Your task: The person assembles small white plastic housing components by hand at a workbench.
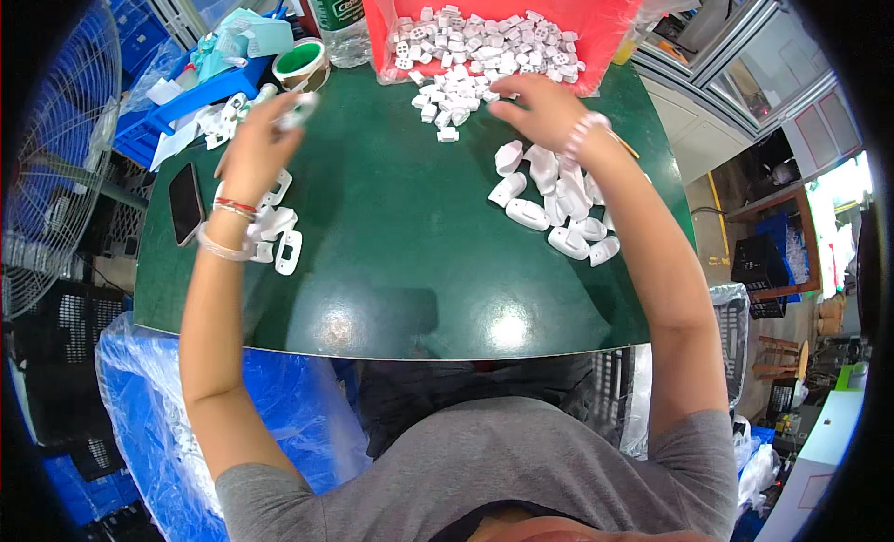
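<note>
My left hand (pixel 259 146), somewhat blurred, is at the table's left side, its fingers closed on a white plastic shell (pixel 300 110). Under and beside that wrist lie several white frame-like shells with oval openings (pixel 289 253). At the far right my right hand (pixel 545 112) hovers at the edge of a heap of small white button-like pieces (pixel 453 97), thumb and fingers apart, and nothing shows between them. Below this hand, partly covered by the forearm, is a cluster of larger white rounded housings (pixel 528 214).
A red bin (pixel 596 39) lies open at the back, small white pieces spilling from it. Along the left edge are a phone (pixel 186 203), a blue tray (pixel 223 88), a green-lined tape roll (pixel 300 60) and a clear bottle (pixel 340 25). A fan (pixel 65 142) stands left of the table.
</note>
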`<state>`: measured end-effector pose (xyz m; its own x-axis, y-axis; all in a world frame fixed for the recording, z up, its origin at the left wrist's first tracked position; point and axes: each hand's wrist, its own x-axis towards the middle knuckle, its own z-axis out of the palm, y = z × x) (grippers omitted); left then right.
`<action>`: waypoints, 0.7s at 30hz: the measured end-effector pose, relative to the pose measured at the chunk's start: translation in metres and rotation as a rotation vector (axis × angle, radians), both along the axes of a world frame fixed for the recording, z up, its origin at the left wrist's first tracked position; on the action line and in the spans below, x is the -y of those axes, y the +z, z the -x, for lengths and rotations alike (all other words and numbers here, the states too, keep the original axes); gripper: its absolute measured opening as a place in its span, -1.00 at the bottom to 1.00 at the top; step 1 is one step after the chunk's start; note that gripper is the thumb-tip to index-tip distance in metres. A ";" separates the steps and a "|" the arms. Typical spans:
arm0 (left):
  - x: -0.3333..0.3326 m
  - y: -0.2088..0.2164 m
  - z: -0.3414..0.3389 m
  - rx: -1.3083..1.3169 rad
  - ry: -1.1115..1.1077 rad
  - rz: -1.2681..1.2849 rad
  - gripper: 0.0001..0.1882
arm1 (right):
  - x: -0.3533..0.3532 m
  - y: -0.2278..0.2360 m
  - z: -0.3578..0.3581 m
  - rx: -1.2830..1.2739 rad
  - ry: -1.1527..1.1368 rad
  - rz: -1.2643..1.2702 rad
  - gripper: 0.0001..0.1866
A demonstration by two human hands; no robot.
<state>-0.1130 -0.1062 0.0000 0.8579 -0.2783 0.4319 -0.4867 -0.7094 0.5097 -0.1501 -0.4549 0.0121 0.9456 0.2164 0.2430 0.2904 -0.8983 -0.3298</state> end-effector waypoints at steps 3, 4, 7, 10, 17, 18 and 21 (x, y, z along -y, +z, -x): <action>0.072 0.005 0.036 -0.125 -0.332 0.344 -0.58 | -0.036 -0.007 -0.032 -0.181 -0.102 0.301 -0.66; 0.093 0.007 0.047 -0.174 -0.381 0.382 -0.59 | -0.033 -0.012 -0.039 -0.182 -0.106 0.299 -0.66; 0.124 0.005 0.072 -0.316 -0.453 0.595 -0.59 | -0.032 -0.022 -0.045 -0.092 -0.026 0.420 -0.70; 0.140 0.006 0.095 -0.515 -0.439 0.849 -0.58 | -0.020 -0.004 -0.002 -0.060 -0.021 -0.201 -0.69; 0.158 -0.022 0.113 -0.569 -0.454 1.142 -0.56 | -0.017 -0.002 0.103 -0.460 0.067 -1.439 -0.61; 0.157 -0.026 0.112 -0.556 -0.432 1.153 -0.56 | -0.017 -0.005 0.106 -0.459 0.058 -1.446 -0.61; 0.159 -0.029 0.113 -0.564 -0.437 1.138 -0.60 | -0.011 -0.014 0.110 -0.562 0.059 -1.592 -0.60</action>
<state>-0.2263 -0.2651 -0.0287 0.9277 -0.2986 0.2240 -0.0921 0.3984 0.9126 -0.2596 -0.4434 -0.0022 0.9849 0.1413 -0.1001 -0.1504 0.4114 -0.8990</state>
